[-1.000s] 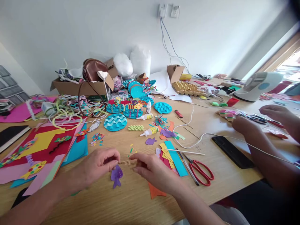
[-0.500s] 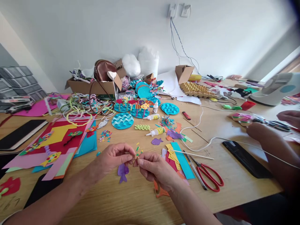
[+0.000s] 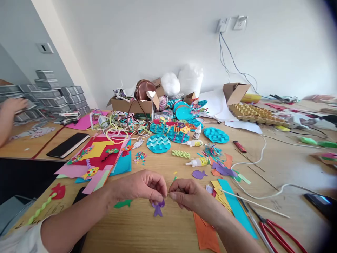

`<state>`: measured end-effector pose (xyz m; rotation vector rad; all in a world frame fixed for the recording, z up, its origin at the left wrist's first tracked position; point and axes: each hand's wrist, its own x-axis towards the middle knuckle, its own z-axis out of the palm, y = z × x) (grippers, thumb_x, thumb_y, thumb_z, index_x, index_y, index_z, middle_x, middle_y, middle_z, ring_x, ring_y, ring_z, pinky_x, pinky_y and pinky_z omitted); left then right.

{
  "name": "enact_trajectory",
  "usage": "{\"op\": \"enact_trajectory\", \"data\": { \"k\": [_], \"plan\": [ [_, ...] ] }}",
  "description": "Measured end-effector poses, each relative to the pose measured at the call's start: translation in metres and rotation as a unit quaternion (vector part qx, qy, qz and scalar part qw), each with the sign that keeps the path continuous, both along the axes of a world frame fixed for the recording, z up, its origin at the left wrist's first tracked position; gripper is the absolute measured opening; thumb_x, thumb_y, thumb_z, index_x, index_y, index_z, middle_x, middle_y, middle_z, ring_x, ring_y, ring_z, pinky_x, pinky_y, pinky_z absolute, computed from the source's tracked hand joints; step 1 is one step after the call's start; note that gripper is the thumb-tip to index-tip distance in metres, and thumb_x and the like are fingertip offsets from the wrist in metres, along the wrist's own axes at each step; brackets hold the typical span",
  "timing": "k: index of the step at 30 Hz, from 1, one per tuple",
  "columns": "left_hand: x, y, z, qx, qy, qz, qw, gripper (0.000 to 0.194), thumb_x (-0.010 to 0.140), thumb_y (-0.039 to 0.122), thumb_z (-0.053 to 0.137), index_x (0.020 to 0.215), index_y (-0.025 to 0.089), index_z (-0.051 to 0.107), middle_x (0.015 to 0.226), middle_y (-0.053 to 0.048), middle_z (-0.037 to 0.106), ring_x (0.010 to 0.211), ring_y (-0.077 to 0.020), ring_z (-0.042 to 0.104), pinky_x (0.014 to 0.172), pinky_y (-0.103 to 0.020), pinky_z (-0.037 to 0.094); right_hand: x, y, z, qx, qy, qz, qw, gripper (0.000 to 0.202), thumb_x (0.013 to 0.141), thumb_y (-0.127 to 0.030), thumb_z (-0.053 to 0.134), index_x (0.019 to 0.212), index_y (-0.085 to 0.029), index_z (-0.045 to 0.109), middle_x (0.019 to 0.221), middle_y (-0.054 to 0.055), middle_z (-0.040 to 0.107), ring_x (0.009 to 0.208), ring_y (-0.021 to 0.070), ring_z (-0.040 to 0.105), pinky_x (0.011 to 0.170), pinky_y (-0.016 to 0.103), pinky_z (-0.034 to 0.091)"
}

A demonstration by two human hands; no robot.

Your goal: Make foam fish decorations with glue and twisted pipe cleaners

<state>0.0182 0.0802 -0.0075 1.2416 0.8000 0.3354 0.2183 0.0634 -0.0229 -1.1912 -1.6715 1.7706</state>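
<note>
My left hand and my right hand meet over the table, thumb and fingertips pinched on both. Whatever lies between the fingertips is too small to make out. Just below my left fingertips is a purple paper fish, partly covered by them. A green paper fish pokes out past my left wrist. Tiny yellow and green paper bits lie behind the fingertips. Farther back rest another purple fish and a glue bottle. Orange paper lies partly under my right forearm.
Red-handled scissors, a pen and blue paper strip lie at right, near a white cable. Coloured sheets are stacked left. Turquoise discs stand behind. Another person's hand touches stacked packs at far left.
The view has swung left, so things appear farther right. A person's hand has come into view at far left; the one at right is out of view. My hands stay pinched close together.
</note>
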Motion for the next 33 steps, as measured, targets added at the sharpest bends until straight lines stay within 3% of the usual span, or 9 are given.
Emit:
{"op": "enact_trajectory", "data": {
  "k": [6,11,18,23,24,25,27,30,33],
  "plan": [
    [-0.028,0.012,0.007,0.050,0.010,-0.032,0.998,0.018,0.074,0.027,0.065,0.089,0.018,0.063,0.083,-0.001,0.062,0.072,-0.0104,0.056,0.066,-0.023,0.042,-0.004,0.007,0.000,0.019,-0.018,0.020,0.999,0.027,0.075,-0.043,0.056,0.073,-0.016,0.056,0.051,-0.006,0.045,0.046,0.0064,0.035,0.044,0.020,0.023],
    [-0.046,0.024,0.009,0.144,0.050,0.044,0.987,0.039,0.076,0.027,0.062,0.113,0.026,0.052,0.100,-0.002,0.054,0.078,-0.0118,0.055,0.062,-0.023,0.045,-0.018,0.028,0.014,0.113,-0.077,-0.011,0.990,0.023,0.075,-0.037,0.053,0.064,-0.017,0.054,0.053,-0.006,0.039,0.048,0.0073,0.033,0.046,0.021,0.024],
    [-0.039,0.032,0.011,0.269,0.164,0.112,0.942,0.011,0.078,0.019,0.047,0.078,0.018,0.058,0.057,0.005,0.050,0.052,-0.0080,0.048,0.050,-0.019,0.038,-0.063,0.066,0.018,0.130,-0.106,0.023,0.986,0.015,0.076,-0.027,0.051,0.065,-0.019,0.054,0.053,-0.004,0.047,0.049,0.0094,0.040,0.048,0.023,0.029],
    [-0.108,0.076,0.022,0.267,0.186,0.245,0.913,0.010,0.073,0.027,0.055,0.073,0.017,0.057,0.057,0.003,0.057,0.050,-0.0099,0.053,0.048,-0.020,0.040,-0.064,0.078,0.016,0.191,-0.058,-0.047,0.979,0.027,0.077,-0.038,0.053,0.097,-0.020,0.059,0.096,0.006,0.060,0.090,0.0198,0.054,0.073,0.030,0.042],
    [-0.127,0.088,0.025,0.277,0.180,0.311,0.891,0.010,0.071,0.027,0.057,0.073,0.017,0.057,0.055,0.003,0.056,0.049,-0.0102,0.053,0.048,-0.020,0.039,-0.061,0.078,0.018,0.191,-0.068,-0.041,0.978,0.028,0.079,-0.039,0.052,0.098,-0.020,0.059,0.098,0.006,0.060,0.092,0.0206,0.054,0.075,0.031,0.042],
    [-0.146,0.101,0.028,0.289,0.175,0.388,0.857,0.010,0.069,0.026,0.060,0.072,0.016,0.058,0.055,0.003,0.056,0.048,-0.0101,0.052,0.047,-0.020,0.039,-0.056,0.076,0.019,0.186,-0.082,-0.025,0.979,0.027,0.080,-0.040,0.051,0.097,-0.021,0.060,0.096,0.006,0.061,0.090,0.0206,0.055,0.074,0.031,0.043],
    [-0.181,0.128,0.031,0.300,0.180,0.461,0.816,0.006,0.070,0.021,0.058,0.072,0.016,0.054,0.055,0.004,0.054,0.046,-0.0085,0.050,0.046,-0.018,0.038,-0.047,0.069,0.021,0.176,-0.119,0.013,0.977,0.021,0.080,-0.038,0.052,0.090,-0.023,0.062,0.087,0.004,0.063,0.080,0.0196,0.057,0.067,0.030,0.043],
    [-0.221,0.170,0.027,0.300,0.198,0.535,0.765,0.003,0.078,0.013,0.050,0.077,0.015,0.052,0.058,0.005,0.050,0.045,-0.0058,0.046,0.045,-0.016,0.036,-0.033,0.058,0.020,0.170,-0.158,0.050,0.971,0.015,0.077,-0.035,0.055,0.082,-0.025,0.065,0.079,0.003,0.066,0.073,0.0190,0.058,0.062,0.027,0.043],
    [-0.242,0.209,0.012,0.282,0.233,0.573,0.734,0.009,0.087,0.014,0.047,0.092,0.013,0.055,0.070,0.001,0.056,0.053,-0.0073,0.051,0.050,-0.019,0.043,-0.020,0.047,0.019,0.156,-0.157,0.072,0.973,0.016,0.077,-0.040,0.056,0.081,-0.028,0.067,0.080,0.003,0.069,0.073,0.0193,0.061,0.065,0.028,0.045]
  ]
}}
